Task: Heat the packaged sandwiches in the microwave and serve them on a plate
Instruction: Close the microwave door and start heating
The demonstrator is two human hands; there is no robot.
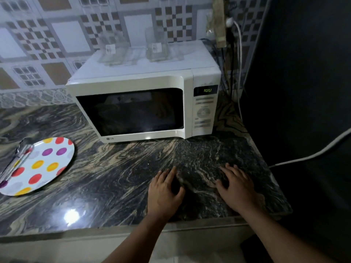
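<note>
At the back of the tabletop, microwave: the white microwave (pixel 144 95) stands by the tiled wall, near the right edge; its door is shut and the small screen glows green.
Sandwiches: the window is dark, so I cannot tell if they are inside.
Top of microwave: two clear boxes (pixel 133 48) sit there side by side.
Plate: the plate (pixel 43 164) with coloured dots lies near the left edge of the tabletop (pixel 114 177), well apart from the hands.
Tongs: shiny tongs (pixel 16 162) lie across the plate's left side.
Left hand: the left hand (pixel 164 190) lies flat near the front edge, fingers spread, holding nothing.
Right hand: the right hand (pixel 236 186) lies flat just beside it, fingers spread, holding nothing.
</note>
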